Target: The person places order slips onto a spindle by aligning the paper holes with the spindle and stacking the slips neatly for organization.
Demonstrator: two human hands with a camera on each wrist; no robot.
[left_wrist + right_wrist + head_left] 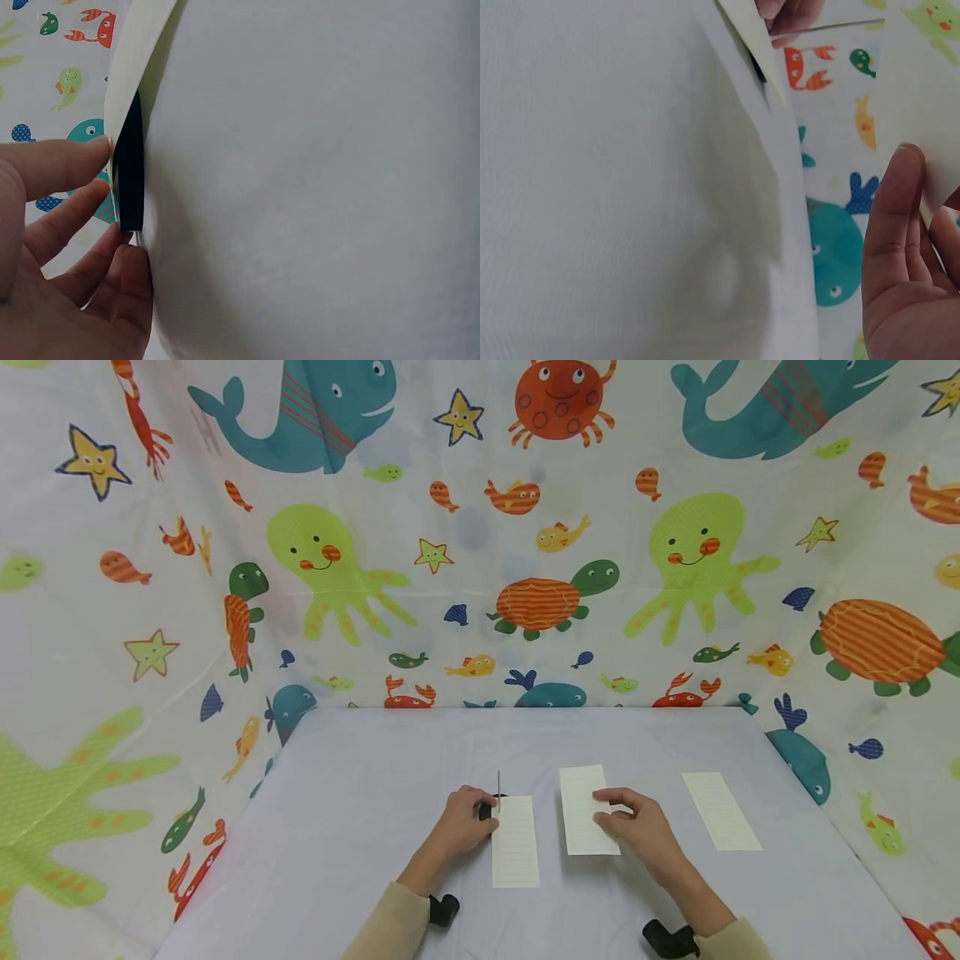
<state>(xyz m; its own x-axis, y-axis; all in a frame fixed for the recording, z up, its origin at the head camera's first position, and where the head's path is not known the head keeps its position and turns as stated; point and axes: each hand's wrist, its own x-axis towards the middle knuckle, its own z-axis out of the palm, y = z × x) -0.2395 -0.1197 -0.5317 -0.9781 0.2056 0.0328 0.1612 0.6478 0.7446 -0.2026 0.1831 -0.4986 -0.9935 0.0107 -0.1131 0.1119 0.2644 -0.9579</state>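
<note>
In the head view, my left hand (468, 818) pinches a black binder clip (484, 811) at the upper left edge of a cream lined paper slip (515, 852). A thin metal handle (498, 783) stands up from the clip. From the left wrist, the clip's dark body (132, 180) shows under the paper's edge, with thumb and fingertips around it. My right hand (641, 827) holds a second cream paper slip (585, 814) by its right edge, thumb on one side and fingers on the other. That slip is raised, its shadow on the white tabletop (615, 187).
Another lined slip (722, 811) lies on the white table (360, 793) to the right. Behind the table hangs a curtain (472, 668) printed with sea animals, also running along the left and right sides. Black wrist cameras (444, 910) sit at both cuffs.
</note>
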